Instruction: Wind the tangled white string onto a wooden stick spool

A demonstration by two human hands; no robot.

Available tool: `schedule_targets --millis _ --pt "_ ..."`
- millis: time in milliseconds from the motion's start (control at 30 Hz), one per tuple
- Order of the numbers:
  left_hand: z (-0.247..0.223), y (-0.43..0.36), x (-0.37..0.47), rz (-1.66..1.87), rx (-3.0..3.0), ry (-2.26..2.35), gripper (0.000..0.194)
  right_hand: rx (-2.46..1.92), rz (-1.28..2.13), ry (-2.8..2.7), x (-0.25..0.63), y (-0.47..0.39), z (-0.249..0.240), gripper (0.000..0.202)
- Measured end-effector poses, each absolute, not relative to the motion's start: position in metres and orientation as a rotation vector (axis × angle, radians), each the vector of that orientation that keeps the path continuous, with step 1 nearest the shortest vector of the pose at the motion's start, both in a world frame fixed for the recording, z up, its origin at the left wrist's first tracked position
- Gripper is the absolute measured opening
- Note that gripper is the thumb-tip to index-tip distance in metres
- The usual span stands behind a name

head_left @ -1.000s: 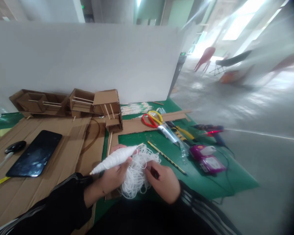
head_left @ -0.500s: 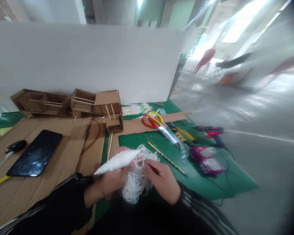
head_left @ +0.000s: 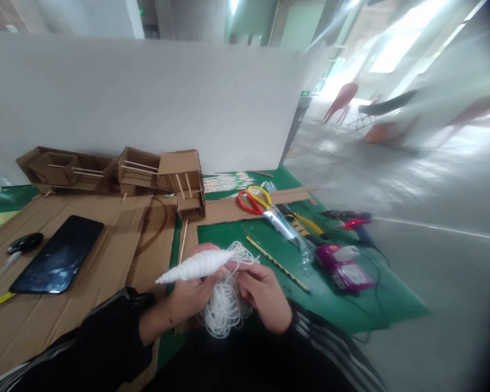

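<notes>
Clock centred on loose white string pile [head_left: 224, 313], which sits bunched between the two hands, near edge of green table [head_left: 224, 231]. Left hand [head_left: 190, 296] closed around string-wound stick [head_left: 200, 265]: thumb on near side, fingers behind. Stick lies slanted, just off the pile at about 11 o'clock, bare tip aimed toward 8, thicker wound part toward 2. Right hand [head_left: 265, 296] on the pile's 3 o'clock side, fingers curled, thumb and index pinched on string beside the stick's upper end; exact fingertip contact partly hidden. Strands loop over by the index finger.

Around: yellow-black pencil [head_left: 278, 265] near right hand, at 2 o'clock. Scissors [head_left: 274, 219], red and yellow handles, at 1, handles over cardboard strip [head_left: 224, 211]. Yellow-handled pliers [head_left: 309, 222] farther out, between 1 and 2. Purple device [head_left: 345, 268] between 2 and 3, cord beside it. Black phone [head_left: 59, 255] on cardboard sheet [head_left: 116, 234], between 9 and 10, black mouse [head_left: 25, 243] just past it. Cardboard box structure [head_left: 179, 163] at 11, with thin sticks across openings.
</notes>
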State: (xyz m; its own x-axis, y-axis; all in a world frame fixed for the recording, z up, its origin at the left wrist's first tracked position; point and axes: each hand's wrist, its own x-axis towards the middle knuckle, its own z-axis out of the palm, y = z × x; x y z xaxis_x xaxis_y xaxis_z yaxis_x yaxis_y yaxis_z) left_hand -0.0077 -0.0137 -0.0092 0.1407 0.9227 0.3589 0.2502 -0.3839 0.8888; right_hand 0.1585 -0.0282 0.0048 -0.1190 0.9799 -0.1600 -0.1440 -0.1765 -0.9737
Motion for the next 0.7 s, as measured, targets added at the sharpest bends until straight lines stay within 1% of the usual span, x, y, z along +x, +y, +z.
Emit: schedule_targets --millis 133,200,267,333,433,533,633,700 --pt "-0.009 -0.013 -0.008 1.31 1.616 1.104 0.03 -1.184 1.458 -0.801 0.157 -0.028 -0.001 0.046" --pt "-0.009 -0.014 -0.008 1.32 1.525 1.087 0.031 -1.198 1.415 -0.76 0.156 -0.028 0.0 0.057" --pt "-0.007 -0.015 -0.008 1.293 1.436 1.058 0.031 -1.214 1.374 -0.763 0.157 -0.027 0.002 0.063" --pt "-0.006 -0.016 -0.007 1.235 1.349 1.014 0.031 -1.22 1.35 -0.787 0.158 -0.027 0.003 0.062" --pt "-0.005 -0.016 -0.007 1.129 1.266 0.954 0.033 -1.213 1.353 -0.879 0.162 -0.025 0.005 0.052" --pt "-0.006 -0.016 -0.008 1.029 1.263 0.912 0.035 -1.17 1.413 -1.115 0.171 -0.022 0.008 0.044" --pt "-0.009 -0.014 -0.009 1.01 1.248 0.902 0.037 -1.102 1.451 -1.367 0.184 -0.018 0.014 0.04" --pt "-0.011 -0.013 -0.009 1.025 1.248 0.906 0.039 -1.093 1.397 -1.469 0.191 -0.016 0.019 0.037"
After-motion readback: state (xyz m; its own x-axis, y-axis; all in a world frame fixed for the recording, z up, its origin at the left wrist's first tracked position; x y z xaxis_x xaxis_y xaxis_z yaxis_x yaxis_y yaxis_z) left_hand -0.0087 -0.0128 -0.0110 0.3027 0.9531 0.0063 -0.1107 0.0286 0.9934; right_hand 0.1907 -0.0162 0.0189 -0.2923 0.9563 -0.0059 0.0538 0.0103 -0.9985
